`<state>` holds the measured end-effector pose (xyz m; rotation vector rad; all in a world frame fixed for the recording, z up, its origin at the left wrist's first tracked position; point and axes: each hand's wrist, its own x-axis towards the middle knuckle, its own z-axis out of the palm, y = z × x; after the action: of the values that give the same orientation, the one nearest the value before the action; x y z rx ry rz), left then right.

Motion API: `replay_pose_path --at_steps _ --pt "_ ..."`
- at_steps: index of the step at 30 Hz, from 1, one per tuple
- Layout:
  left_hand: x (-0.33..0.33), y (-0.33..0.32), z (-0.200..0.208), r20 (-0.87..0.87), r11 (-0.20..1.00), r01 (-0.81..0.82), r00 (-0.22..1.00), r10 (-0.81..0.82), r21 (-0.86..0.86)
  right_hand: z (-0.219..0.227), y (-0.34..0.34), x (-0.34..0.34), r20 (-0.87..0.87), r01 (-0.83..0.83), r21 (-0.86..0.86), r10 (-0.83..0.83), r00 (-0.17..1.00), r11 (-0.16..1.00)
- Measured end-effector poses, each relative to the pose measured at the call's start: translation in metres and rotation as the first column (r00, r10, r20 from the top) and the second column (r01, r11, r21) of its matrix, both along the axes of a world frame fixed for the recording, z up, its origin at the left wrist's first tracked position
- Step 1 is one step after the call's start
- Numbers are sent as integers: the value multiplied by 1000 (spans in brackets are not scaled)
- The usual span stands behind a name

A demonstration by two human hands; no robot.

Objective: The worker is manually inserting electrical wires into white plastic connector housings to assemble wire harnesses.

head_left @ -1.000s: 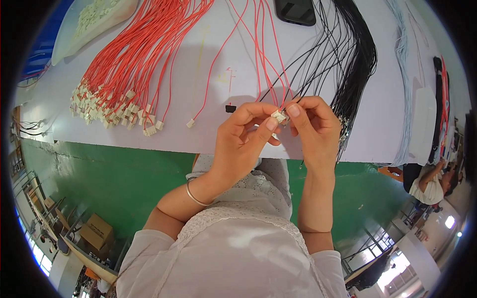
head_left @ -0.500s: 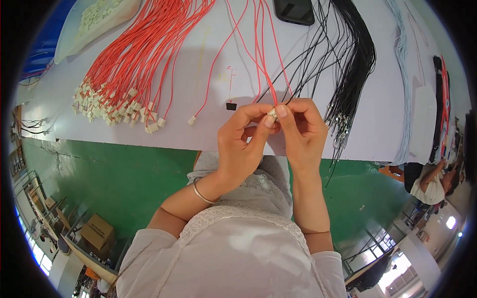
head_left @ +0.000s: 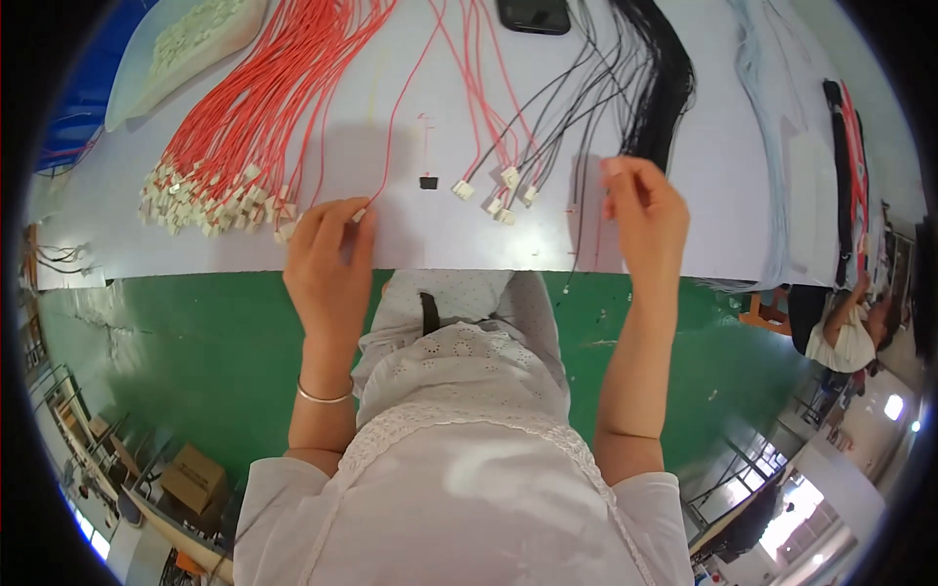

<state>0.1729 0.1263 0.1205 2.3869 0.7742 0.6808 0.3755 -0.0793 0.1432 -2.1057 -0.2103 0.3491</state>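
Observation:
My left hand (head_left: 332, 259) pinches a small white plastic connector (head_left: 362, 213) on the end of a single red wire (head_left: 391, 127). My right hand (head_left: 650, 215) is closed at the fingertips over the lower end of the black wire bundle (head_left: 660, 88); what lies between those fingers is too small to make out. One black wire (head_left: 581, 210) hangs past the table edge beside it. Between my hands lie several white connectors (head_left: 502, 210), with red and black wires running up from them.
A thick bundle of red wires (head_left: 283, 83) with white connectors lies left. Beyond it is a tray of small white parts (head_left: 200, 39). A black phone (head_left: 534, 15) is at the back, pale blue wires (head_left: 767, 166) at right. Another person (head_left: 845, 332) sits far right.
My hands have parted from the connector they held together, which now lies among the others mid-table. The left went to the lone red wire, the right to the black bundle. The view shifted slightly.

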Motion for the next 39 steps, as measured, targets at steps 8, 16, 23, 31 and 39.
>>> replay_pose_path --at_steps 8,16,23,31,39 --pt "29 -25 16 285 106 269 941 183 -957 1 4 -14 183 -37 -277 91 979 960" --pt "59 -58 -6 405 266 401 913 -39 -877 -3 33 -9 52 -187 -324 215 975 927" --pt "63 -65 -9 403 222 402 914 -40 -888 -7 32 -5 159 -147 -472 248 956 869" --pt "65 -65 -9 389 253 391 919 -61 -885 0 28 -12 183 -136 -583 293 939 801" --pt "63 -65 -8 395 257 395 917 -55 -882 -7 38 -13 167 -137 -564 275 947 815"
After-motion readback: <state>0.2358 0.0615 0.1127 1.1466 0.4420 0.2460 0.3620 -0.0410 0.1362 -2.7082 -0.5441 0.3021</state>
